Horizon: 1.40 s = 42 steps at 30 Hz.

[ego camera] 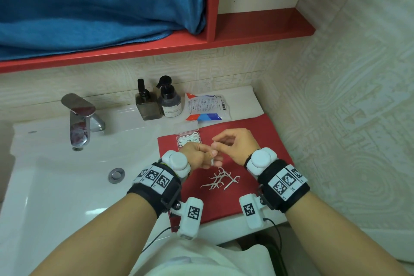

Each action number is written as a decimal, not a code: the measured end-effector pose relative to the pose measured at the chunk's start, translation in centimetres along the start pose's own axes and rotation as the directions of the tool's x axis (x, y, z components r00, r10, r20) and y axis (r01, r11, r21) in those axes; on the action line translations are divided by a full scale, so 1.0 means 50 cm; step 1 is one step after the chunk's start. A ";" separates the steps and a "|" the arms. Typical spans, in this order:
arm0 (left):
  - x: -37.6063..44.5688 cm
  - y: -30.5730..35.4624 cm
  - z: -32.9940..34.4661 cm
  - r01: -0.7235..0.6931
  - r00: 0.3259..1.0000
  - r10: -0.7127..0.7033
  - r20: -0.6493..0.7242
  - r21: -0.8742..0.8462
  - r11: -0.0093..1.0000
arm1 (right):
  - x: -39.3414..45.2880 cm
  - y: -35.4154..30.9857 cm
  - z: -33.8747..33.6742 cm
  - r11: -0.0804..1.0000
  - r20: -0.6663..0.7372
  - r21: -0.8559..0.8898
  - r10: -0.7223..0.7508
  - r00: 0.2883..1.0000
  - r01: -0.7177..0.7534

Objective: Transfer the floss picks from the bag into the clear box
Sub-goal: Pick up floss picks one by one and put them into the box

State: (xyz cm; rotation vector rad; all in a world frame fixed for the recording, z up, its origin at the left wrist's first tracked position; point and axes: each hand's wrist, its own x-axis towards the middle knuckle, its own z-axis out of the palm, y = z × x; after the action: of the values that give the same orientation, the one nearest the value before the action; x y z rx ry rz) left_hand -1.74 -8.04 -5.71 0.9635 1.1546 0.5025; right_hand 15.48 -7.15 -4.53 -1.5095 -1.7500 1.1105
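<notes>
Several white floss picks (220, 179) lie loose on the red mat (264, 134) in front of my hands. My left hand (199, 157) and my right hand (235, 143) meet above the mat, both pinching a small bunch of floss picks (213, 157) between their fingertips. The clear box (189, 139) stands open just beyond my left hand, with several picks inside and its lid tipped back. The floss pick bag (206, 106), white with red and blue corners, lies flat behind the box near the wall.
Two dark pump bottles (159, 101) stand left of the bag. A chrome faucet (81, 119) and the white sink basin (67, 175) fill the left side. A red shelf (156, 48) with a blue towel (89, 2) hangs above. A tiled wall closes the right.
</notes>
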 end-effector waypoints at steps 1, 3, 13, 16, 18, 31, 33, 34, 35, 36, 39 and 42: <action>-0.001 0.001 -0.001 -0.008 1.000 0.008 0.000 0.009 1.000 | -0.001 0.001 0.003 1.000 -0.004 0.003 -0.001 1.000 0.001; -0.003 0.000 -0.003 -0.015 1.000 0.015 0.006 0.039 0.999 | -0.003 -0.001 0.005 1.000 -0.005 0.000 -0.008 1.000 0.008; -0.008 0.008 -0.014 0.073 0.988 -0.054 -0.146 0.127 0.989 | 0.002 0.031 0.007 0.913 0.113 -0.384 0.198 0.974 -0.141; -0.012 0.007 -0.021 0.097 0.984 -0.075 -0.161 0.135 0.986 | 0.002 0.036 0.026 0.849 0.204 -0.505 0.292 0.935 -0.155; -0.014 0.007 -0.025 0.104 0.982 -0.080 -0.170 0.137 0.985 | 0.002 0.036 0.043 0.817 0.215 -0.555 0.325 0.921 -0.159; -0.015 -0.017 -0.047 0.155 0.966 -0.134 -0.223 0.080 0.985 | 0.010 0.043 0.068 0.870 0.183 -0.463 0.279 0.943 -0.167; -0.010 -0.025 -0.048 0.142 0.958 -0.125 -0.257 0.049 0.989 | 0.018 0.040 0.063 0.879 0.124 -0.441 0.259 0.958 -0.181; -0.008 -0.028 -0.048 0.135 0.953 -0.120 -0.279 0.034 0.990 | 0.021 0.038 0.060 0.885 0.098 -0.425 0.251 0.963 -0.188; -0.007 -0.030 -0.048 0.127 0.948 -0.114 -0.299 0.025 0.992 | 0.026 0.037 0.056 0.892 0.079 -0.409 0.243 0.967 -0.191; -0.002 -0.032 -0.046 0.118 0.943 -0.106 -0.315 0.020 0.993 | 0.031 0.038 0.051 0.899 0.066 -0.393 0.236 0.970 -0.192; 0.004 -0.037 -0.044 0.073 0.930 -0.061 -0.362 0.022 0.997 | 0.041 0.028 0.042 0.910 0.032 -0.377 0.199 0.980 -0.172; 0.009 -0.038 -0.044 0.022 0.912 -0.014 -0.410 0.015 1.000 | 0.053 0.011 0.036 0.933 0.029 -0.328 0.170 0.985 -0.151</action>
State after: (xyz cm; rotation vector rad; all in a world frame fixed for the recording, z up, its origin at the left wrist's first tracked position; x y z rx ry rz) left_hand -3.87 -7.85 -7.74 0.8849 1.5467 0.7020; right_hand 13.70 -4.97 -6.13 -1.8636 -1.9506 0.9844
